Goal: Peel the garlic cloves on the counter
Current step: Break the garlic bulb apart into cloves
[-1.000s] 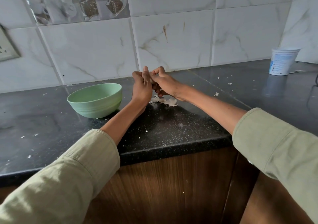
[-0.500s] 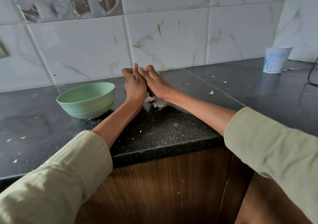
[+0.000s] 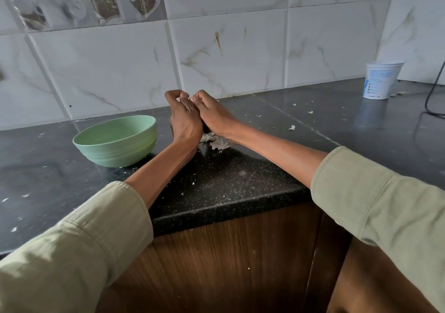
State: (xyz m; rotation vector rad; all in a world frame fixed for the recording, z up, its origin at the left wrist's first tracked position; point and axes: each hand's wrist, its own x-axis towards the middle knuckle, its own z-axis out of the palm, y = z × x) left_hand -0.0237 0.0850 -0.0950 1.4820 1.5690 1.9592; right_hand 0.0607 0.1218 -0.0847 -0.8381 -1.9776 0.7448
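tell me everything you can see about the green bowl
The green bowl is pale mint, round and deep, with a smooth matte look like plastic and faint ridges ringing its lower wall. It stands upright on the dark counter, left of the hands and close to the left forearm, though contact cannot be judged. What shows of its inside looks empty; the near wall hides part of the bottom. Small white flecks lie on the counter by its base.
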